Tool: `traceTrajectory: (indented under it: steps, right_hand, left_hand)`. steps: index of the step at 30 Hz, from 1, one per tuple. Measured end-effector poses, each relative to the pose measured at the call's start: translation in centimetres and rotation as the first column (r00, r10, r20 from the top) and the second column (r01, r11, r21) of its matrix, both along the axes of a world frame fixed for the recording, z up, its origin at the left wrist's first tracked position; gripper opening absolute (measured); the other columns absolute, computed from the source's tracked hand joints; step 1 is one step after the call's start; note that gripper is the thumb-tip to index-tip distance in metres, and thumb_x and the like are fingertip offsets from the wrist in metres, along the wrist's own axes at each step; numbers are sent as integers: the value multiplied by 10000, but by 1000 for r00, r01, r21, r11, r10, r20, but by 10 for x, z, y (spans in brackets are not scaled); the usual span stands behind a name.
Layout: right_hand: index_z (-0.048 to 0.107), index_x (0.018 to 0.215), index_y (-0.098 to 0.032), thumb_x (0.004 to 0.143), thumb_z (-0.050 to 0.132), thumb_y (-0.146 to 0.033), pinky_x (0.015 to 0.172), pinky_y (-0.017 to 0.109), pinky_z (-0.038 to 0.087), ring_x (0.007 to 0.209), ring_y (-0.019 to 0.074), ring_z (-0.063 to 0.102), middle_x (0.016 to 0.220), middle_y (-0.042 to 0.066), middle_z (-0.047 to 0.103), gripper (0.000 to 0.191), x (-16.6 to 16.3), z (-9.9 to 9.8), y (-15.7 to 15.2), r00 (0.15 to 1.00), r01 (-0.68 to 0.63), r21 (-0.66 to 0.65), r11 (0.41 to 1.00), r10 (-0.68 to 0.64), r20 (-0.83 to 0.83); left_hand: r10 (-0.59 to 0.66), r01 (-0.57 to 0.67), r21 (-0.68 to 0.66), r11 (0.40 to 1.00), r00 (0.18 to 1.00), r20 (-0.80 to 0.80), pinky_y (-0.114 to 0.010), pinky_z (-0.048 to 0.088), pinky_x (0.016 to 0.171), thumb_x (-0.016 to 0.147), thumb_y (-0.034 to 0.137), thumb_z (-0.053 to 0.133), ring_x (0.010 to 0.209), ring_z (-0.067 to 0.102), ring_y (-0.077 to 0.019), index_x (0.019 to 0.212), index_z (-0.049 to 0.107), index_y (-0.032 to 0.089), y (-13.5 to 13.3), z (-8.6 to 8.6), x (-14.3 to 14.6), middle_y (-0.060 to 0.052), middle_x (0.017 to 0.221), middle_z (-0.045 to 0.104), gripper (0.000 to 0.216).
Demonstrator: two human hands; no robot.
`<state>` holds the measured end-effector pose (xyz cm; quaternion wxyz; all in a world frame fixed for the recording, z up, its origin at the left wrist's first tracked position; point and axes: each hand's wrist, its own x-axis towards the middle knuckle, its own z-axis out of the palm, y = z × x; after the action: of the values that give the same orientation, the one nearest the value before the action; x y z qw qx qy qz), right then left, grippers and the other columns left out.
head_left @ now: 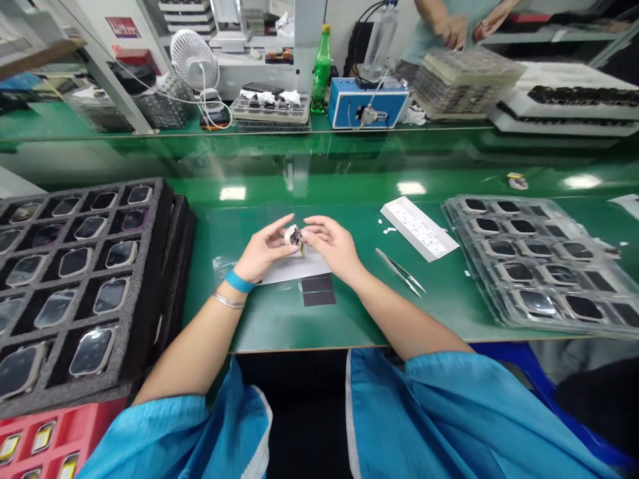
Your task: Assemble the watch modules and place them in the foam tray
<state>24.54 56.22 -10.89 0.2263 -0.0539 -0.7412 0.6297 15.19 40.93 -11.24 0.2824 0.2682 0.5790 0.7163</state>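
Note:
Over the middle of the bench I hold a small watch case [293, 235], its dark insides showing and a bit of yellow at its lower edge. My left hand [259, 255] grips it between thumb and fingers from the left side. From the right, my right hand [335, 249] pinches at its edge, the fingertips partly hiding the parts there. Beneath both hands lies a white sheet [284, 271], with a dark rectangular piece [318, 291] just in front. Metal tweezers [400, 273] rest to the right of my right hand.
A white box [420, 229] holds many tiny white pieces. Clear trays of watches [499, 319] stand at the right; a dark foam tray [164, 266] and red tray [94, 426] at the left. Behind are a blue machine [344, 106], green bottle [321, 73], fan [194, 58] and another person's hands.

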Motion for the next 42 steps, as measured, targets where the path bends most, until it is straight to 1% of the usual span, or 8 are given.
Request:
traceTrajectory:
  steps: [3,5,8,16,19,25,30,42]
  right_hand:
    - [674,935,-220,853,640,-322,847,344,554,889,173,678,943,42,715,135,3,1,4,986,83,241,967,-44,-162]
    - [691,885,-220,853,650,-278,874,354,538,898,177,670,929,43,720,78,4,1,3,968,121,404,907,-17,-252]
    - [703,897,-216,857,650,-264,873,348,536,922,178,667,967,59,720,82,5,-1,-1,936,164,515,842,31,-350]
    - [716,879,-213,868,622,-241,828,346,541,874,170,674,983,63,733,99,5,-2,-3,913,249,562,789,3,-409]
    - [725,875,-216,875,620,-261,838,361,544,882,176,683,1002,61,742,115,5,-3,-4,915,255,582,772,1,-403]
    - [737,903,-233,893,589,-243,1010,387,507,975,161,705,1071,43,747,149,5,-8,-6,916,260,594,761,1,-402]
    - [741,909,-216,885,571,-213,1028,379,513,999,160,711,1082,56,746,171,5,-9,-6,908,254,586,769,19,-419]
    - [672,888,-204,886,510,-187,1049,418,503,984,176,682,1035,68,729,163,3,-15,-7,932,225,640,734,29,-362]
  left_hand:
    - [-11,-2,90,996,990,139,-327,570,838,542,210,894,875,664,-166,1092,706,216,-1,7,1,-38,1022,696,581]
    - [-5,-12,118,993,989,145,-281,570,796,525,163,895,851,661,-150,1016,720,209,-1,9,3,-35,986,705,523]
    - [29,-45,156,987,994,102,-232,559,757,498,130,902,828,661,-135,962,718,203,1,9,5,-33,935,713,504]
    - [122,-111,174,978,991,-56,-244,553,768,461,145,917,843,663,-146,925,692,192,4,4,9,-29,923,702,518]
    - [130,-115,192,975,989,-68,-237,552,782,470,139,916,856,665,-137,930,685,199,5,3,10,-22,938,699,519]
    - [156,-135,200,970,983,-94,-237,550,796,467,154,922,874,661,-135,914,675,197,7,3,11,-19,940,686,512]
    - [188,-162,210,964,976,-112,-225,551,741,452,161,928,816,658,-126,913,670,201,7,1,12,-6,894,676,530]
    - [213,-190,170,967,968,-131,-247,561,803,489,163,916,881,668,-136,930,662,195,9,-2,15,-18,957,685,510]
